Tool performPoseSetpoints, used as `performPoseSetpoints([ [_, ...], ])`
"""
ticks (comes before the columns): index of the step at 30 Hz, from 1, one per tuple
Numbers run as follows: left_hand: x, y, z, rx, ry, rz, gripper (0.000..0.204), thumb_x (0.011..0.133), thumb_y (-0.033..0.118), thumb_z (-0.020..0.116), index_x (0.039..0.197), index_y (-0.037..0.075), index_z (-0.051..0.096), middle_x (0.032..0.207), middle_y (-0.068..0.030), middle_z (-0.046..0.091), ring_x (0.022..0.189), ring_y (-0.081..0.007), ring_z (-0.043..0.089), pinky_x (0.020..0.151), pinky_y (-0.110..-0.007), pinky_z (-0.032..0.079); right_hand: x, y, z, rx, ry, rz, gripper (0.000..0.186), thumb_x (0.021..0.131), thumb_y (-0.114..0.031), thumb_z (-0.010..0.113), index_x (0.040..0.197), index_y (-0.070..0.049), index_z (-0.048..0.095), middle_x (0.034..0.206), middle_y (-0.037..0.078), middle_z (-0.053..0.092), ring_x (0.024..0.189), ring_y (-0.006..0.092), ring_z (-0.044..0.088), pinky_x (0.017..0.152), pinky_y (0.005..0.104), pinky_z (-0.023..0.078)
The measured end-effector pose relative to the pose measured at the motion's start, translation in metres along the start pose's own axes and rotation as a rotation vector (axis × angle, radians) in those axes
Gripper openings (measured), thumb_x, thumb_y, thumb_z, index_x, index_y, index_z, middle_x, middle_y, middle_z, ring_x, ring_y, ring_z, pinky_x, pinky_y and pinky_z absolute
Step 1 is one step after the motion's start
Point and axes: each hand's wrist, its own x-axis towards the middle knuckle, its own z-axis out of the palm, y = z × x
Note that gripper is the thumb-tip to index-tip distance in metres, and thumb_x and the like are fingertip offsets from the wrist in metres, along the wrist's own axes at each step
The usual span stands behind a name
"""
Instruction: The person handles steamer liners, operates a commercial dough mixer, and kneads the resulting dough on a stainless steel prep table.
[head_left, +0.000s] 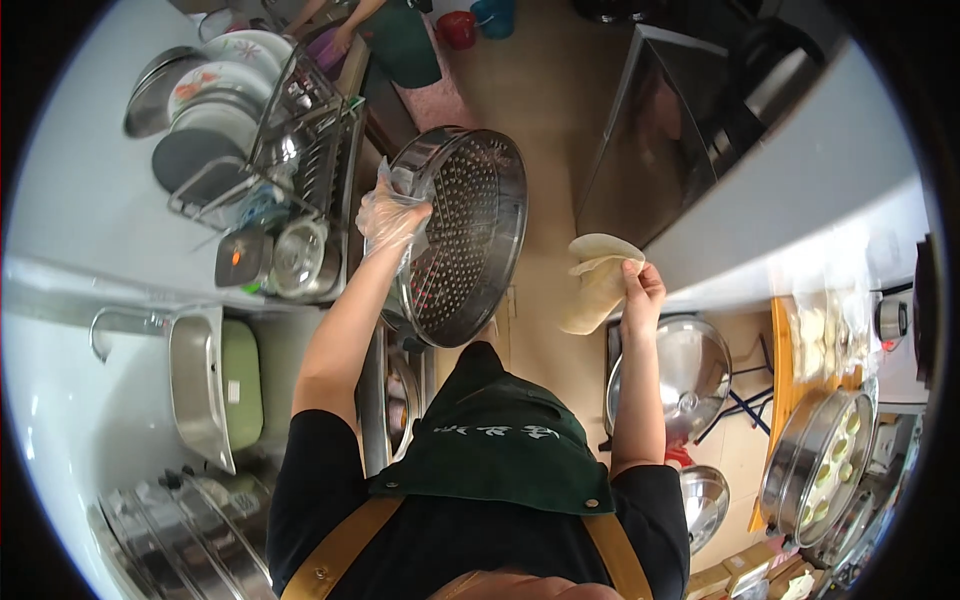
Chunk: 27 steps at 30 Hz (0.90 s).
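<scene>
My left hand point(392, 215), in a thin clear plastic glove, grips the side wall of a round steel steamer basket point(465, 240). The basket is tilted on edge, its perforated base showing in front of my body. Bare, my right hand point(643, 292) pinches a limp cream-coloured round sheet, like a steamer liner point(597, 290), by its edge. The sheet hangs folded over to the right of the basket, apart from it. My left fingertips are partly hidden behind the basket wall.
A dish rack point(300, 170) with plates and bowls stands at far left, above a sink point(205, 380). Stacked steamers point(180, 540) fill the lower left. At right are a large steel lid point(690, 375) and a steamer holding pale buns point(835, 470). Another person point(400, 45) works at the far counter.
</scene>
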Motion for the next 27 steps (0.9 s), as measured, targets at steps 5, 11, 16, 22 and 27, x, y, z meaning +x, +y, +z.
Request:
performPoseSetpoints([
  [5,0.126,0.050,0.038,-0.062,-0.098,0.043,0.093,0.045,0.030,0.072,0.129,0.015,0.035,0.095,-0.0154,0.060,0.089,-0.0304,0.057,0.080,-0.036,0.045,0.117,0.012,0.073,-0.003,0.052,-0.044,0.008,0.081,-0.011,0.060,0.081,-0.003,0.058,0.076,0.000,0.059,0.068,0.0050,0.051,0.064,0.0189,0.041],
  [11,0.273,0.144,0.090,0.068,-0.097,0.120,0.094,0.046,0.031,0.073,0.129,0.013,0.033,0.100,-0.0137,0.056,0.095,-0.0291,0.054,0.082,-0.034,0.043,0.251,-0.005,0.137,0.008,0.101,-0.052,0.005,0.080,-0.007,0.059,0.081,-0.002,0.059,0.076,0.000,0.059,0.067,0.0048,0.050,0.063,0.0190,0.041],
  [16,0.399,0.219,0.144,0.031,-0.071,0.212,0.094,0.046,0.033,0.073,0.130,0.018,0.033,0.098,-0.0141,0.057,0.093,-0.0295,0.054,0.082,-0.034,0.043,0.379,0.000,0.182,0.066,0.132,-0.098,0.004,0.080,-0.007,0.060,0.082,-0.004,0.059,0.075,-0.002,0.058,0.065,0.0040,0.049,0.062,0.0179,0.039],
  [22,0.555,0.335,0.224,-0.076,-0.172,0.341,0.091,0.047,0.031,0.069,0.129,0.015,0.033,0.091,-0.0181,0.059,0.087,-0.0331,0.057,0.076,-0.040,0.046,0.591,0.012,0.213,0.168,0.259,-0.048,0.002,0.080,-0.006,0.060,0.079,-0.004,0.059,0.071,-0.003,0.057,0.064,0.0037,0.048,0.060,0.0176,0.038],
  [27,0.688,0.427,0.259,-0.102,-0.170,0.377,0.089,0.047,0.027,0.065,0.128,0.011,0.034,0.087,-0.0183,0.059,0.084,-0.0348,0.057,0.075,-0.041,0.046,0.766,-0.009,0.240,0.069,0.248,-0.084,0.003,0.080,-0.006,0.059,0.078,-0.003,0.059,0.071,-0.003,0.056,0.063,0.0039,0.047,0.059,0.0176,0.038],
])
